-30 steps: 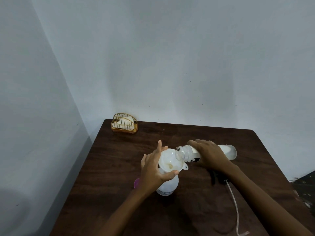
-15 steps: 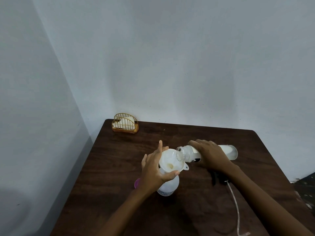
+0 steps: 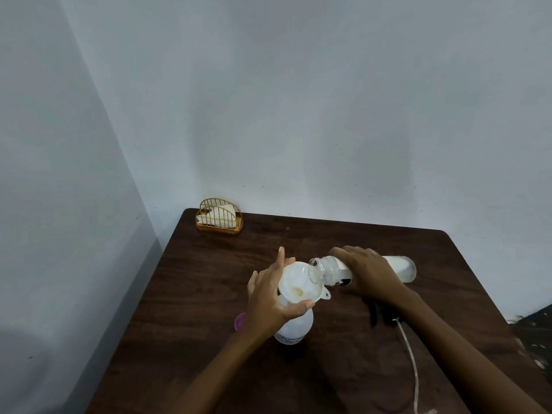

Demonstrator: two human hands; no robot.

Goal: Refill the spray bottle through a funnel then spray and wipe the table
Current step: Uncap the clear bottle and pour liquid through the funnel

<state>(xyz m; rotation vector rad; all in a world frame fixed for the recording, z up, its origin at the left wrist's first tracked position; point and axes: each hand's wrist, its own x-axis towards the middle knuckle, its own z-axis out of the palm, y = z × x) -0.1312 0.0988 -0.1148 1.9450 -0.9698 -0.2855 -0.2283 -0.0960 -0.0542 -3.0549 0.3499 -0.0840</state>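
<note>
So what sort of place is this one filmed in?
Probably a plain room corner: a dark wooden table against bare pale walls, a gold wire napkin holder at its far corner.

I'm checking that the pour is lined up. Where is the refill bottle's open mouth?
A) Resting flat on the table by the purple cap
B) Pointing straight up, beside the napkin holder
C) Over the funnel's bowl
C: the right hand holds the refill bottle tipped nearly level, its mouth over the funnel, which the left hand holds on the spray bottle.
</note>
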